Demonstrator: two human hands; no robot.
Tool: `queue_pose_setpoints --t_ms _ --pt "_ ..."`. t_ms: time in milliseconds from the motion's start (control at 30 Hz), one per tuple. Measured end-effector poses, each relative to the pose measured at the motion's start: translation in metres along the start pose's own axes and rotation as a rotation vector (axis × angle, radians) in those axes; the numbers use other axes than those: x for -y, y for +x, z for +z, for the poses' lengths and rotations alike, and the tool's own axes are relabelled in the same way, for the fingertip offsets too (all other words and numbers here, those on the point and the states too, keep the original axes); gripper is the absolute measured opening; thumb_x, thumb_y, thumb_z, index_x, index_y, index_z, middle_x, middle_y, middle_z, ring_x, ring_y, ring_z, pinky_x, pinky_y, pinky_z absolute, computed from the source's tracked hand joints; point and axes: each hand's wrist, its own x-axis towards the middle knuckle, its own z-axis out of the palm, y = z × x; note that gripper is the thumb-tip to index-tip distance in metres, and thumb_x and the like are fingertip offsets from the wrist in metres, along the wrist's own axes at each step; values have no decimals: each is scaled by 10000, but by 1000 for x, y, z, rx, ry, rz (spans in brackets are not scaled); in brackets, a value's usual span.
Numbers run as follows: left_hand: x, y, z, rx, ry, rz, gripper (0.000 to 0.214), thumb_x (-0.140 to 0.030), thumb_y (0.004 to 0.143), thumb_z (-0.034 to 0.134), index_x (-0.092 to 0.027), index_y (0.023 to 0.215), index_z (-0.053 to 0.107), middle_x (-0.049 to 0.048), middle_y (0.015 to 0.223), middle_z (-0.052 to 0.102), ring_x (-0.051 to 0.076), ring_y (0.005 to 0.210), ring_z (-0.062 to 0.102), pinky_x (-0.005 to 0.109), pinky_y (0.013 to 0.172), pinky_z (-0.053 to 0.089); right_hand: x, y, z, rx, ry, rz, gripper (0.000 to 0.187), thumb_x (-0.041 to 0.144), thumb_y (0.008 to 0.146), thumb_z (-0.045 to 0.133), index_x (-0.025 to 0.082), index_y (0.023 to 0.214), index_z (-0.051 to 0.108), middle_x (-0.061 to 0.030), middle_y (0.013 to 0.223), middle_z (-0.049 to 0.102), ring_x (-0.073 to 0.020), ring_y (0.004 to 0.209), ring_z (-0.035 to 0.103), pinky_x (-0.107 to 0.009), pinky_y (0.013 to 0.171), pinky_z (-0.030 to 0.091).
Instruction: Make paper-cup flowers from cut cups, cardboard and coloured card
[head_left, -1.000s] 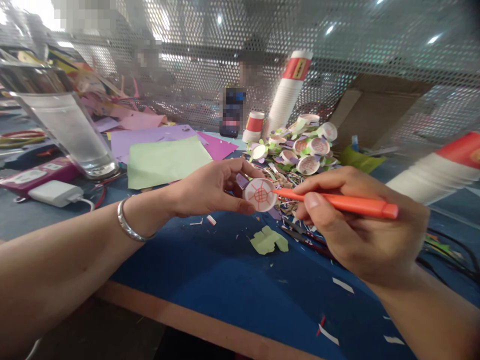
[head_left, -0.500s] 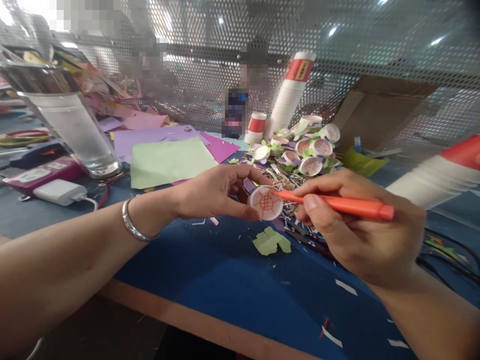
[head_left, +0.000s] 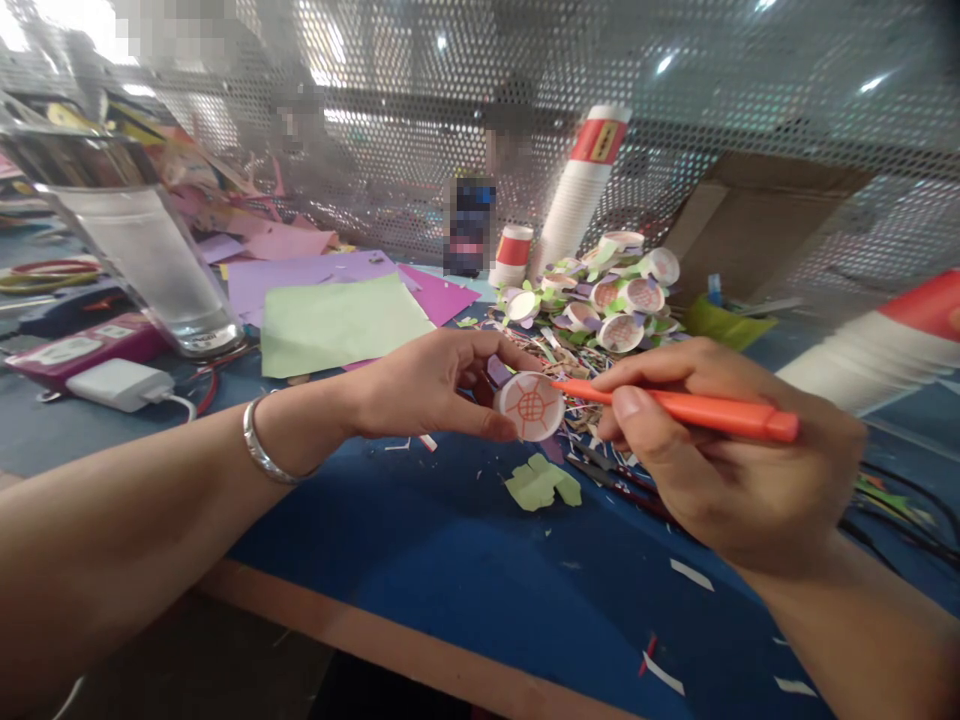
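Note:
My left hand [head_left: 442, 390], with a silver bangle on its wrist, is closed on a small round paper cup bottom [head_left: 532, 407]. Orange lines cross its white face in a grid with rays running to the rim. In my right hand [head_left: 720, 450] is an orange marker pen [head_left: 705, 412], its tip at the disc's upper right edge. Light-green cut paper [head_left: 541, 483] lies on the blue table below the disc. Behind my hands is a heap of similar cup pieces [head_left: 621, 332] with green and purple paper bits attached.
A tall stack of paper cups [head_left: 574, 205] leans behind the heap; another cup stack [head_left: 855, 360] lies at right. Green paper [head_left: 345, 322] and purple sheets lie left of centre, near a glass of water [head_left: 150, 255] and a white charger [head_left: 121, 385]. Paper scraps litter the table.
My right hand has shifted slightly to the right with the marker. The disc in my left hand has tilted a little; the rest looks the same.

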Motion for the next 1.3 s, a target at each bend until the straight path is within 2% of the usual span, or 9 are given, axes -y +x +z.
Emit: queue_pose_setpoints --t_ms 200,400,600,1100,1300 --pt "-2 0 1 10 -40 -14 469 -144 738 833 -116 1159 629 64 991 734 149 861 707 281 789 564 -1 0 1 -8 -8 -27 82 176 897 658 235 902 715 31 758 731 -108 563 640 -291 543 472" --pt "-2 0 0 -17 0 -6 461 -183 737 849 -116 1143 641 58 934 737 146 821 703 266 738 554 3 0 -1 -3 -34 -16 108 174 906 639 259 909 705 32 746 725 -120 548 638 -308 528 465" --pt "-3 0 0 -5 -19 -4 454 -171 739 846 -119 1140 639 63 956 741 152 836 716 271 753 563 3 1 -1 17 -22 -11 114 170 912 620 260 894 686 27 780 734 -127 574 653 -325 550 477" --pt "-3 -1 1 -6 -13 2 457 -123 741 824 -117 1156 633 34 930 719 126 819 689 257 750 559 3 1 0 29 34 -14 120 133 874 653 242 886 703 38 743 728 -104 571 649 -278 552 488" --pt "0 0 -1 -13 -36 4 451 -170 739 839 -118 1134 629 77 993 743 160 866 716 295 789 570 2 0 1 12 9 -4 105 159 884 655 246 897 712 41 754 734 -107 583 649 -286 558 490"
